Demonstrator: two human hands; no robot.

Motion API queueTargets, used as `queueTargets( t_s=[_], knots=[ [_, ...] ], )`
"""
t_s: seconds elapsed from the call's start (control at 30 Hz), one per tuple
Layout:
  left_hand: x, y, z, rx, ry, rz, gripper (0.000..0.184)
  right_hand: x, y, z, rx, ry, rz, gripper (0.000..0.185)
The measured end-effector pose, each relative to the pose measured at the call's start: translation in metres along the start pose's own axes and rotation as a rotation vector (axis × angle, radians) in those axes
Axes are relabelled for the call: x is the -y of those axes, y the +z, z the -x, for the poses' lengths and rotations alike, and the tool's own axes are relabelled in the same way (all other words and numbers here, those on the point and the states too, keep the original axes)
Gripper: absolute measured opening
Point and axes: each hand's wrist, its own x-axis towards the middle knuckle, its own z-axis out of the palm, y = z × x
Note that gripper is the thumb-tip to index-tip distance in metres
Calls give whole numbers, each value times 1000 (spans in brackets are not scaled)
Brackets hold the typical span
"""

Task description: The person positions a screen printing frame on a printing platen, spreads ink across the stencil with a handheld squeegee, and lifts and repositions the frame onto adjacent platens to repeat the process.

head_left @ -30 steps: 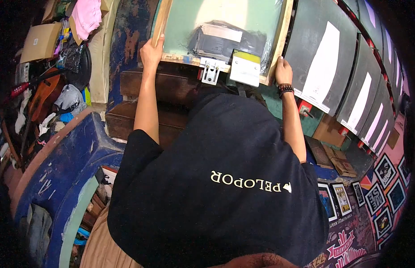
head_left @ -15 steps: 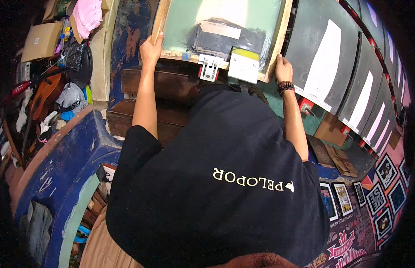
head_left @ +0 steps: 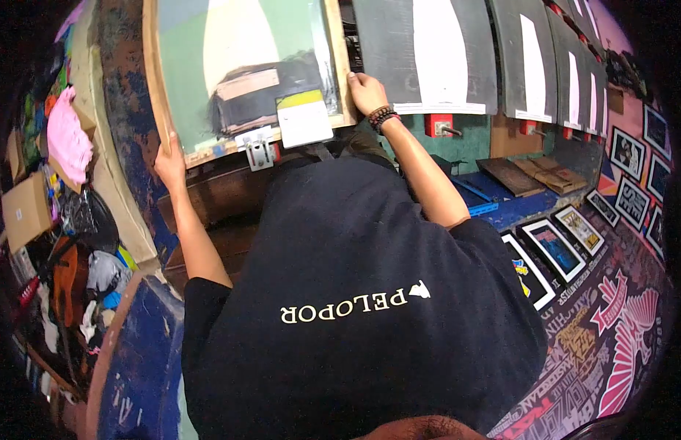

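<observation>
A wooden-framed printing screen [head_left: 155, 88] lies before me at the top of the head view, its pale green mesh smeared with dark ink [head_left: 238, 116] near the close end. My left hand [head_left: 170, 161] is closed on the frame's left edge by the near corner. On the opposite edge, my right hand [head_left: 367, 94] grips the wood, thumb on top, beads around its wrist. Between them a white squeegee-like block [head_left: 305, 125] with a yellow-green strip rests on the near end. Beside it sits a metal hinge clamp [head_left: 258, 149]. The undersides of my fingers are hidden.
To the right runs a row of dark printing boards [head_left: 381, 44] bearing white pieces [head_left: 441, 55], with red clamps [head_left: 438, 125] below. Wooden boards [head_left: 510, 177] lie on a blue ledge. Clutter, including a cardboard box [head_left: 26, 211] and a guitar [head_left: 69, 275], fills the left.
The view has swung to the right, so the screen and both hands appear farther left. Both hands keep their hold on the frame's edges.
</observation>
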Motion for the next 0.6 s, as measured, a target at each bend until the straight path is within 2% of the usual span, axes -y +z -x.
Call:
queueTargets(
  t_s=[0.07, 0.13, 0.33, 0.47, 0.53, 0.6],
  knots=[
    [4, 1, -1, 11, 50, 14, 66, -4, 3, -1, 2, -7, -28, 50],
    [5, 2, -2, 28, -14, -14, 67, -6, 2, -1, 8, -9, -46, 50],
    [2, 2, -1, 54, -34, -48, 68, -2, -4, 1, 36, -27, -62, 48],
    [0, 7, 2, 0, -30, -65, 68, -4, -10, -4, 95, -55, -68, 45],
    [3, 12, -1, -95, -78, 23, 71, -5, -12, -6, 116, -83, -71, 44],
    [2, 12, -3, -82, -135, -52, 75, -5, -17, -11, 153, -83, -27, 43]
  ],
)
